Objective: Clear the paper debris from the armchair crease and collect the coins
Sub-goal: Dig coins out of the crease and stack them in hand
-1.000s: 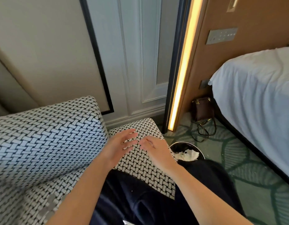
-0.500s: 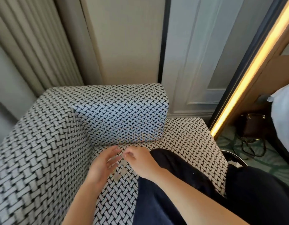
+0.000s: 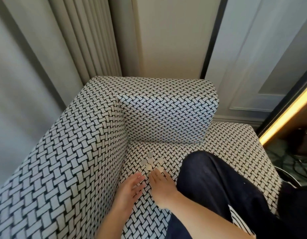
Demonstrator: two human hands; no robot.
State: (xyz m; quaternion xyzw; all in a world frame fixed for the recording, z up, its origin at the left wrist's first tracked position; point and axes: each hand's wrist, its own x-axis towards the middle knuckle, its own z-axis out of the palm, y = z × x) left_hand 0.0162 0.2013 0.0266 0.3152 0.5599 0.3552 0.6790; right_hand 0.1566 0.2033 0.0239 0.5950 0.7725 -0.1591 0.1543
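Small round pale coins (image 3: 151, 163) lay just past the nearer right hand (image 3: 160, 186). Its grip and the left hand's (image 3: 130, 188) were spread.

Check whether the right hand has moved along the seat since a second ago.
Yes. The right hand has gone from the open end of the seat, past the cushion, into the inner corner, fingertips by the coins.

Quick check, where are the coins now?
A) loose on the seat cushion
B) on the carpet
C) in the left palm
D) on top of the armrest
A: the coins lie clustered on the seat cushion, just ahead of the left hand and right hand.
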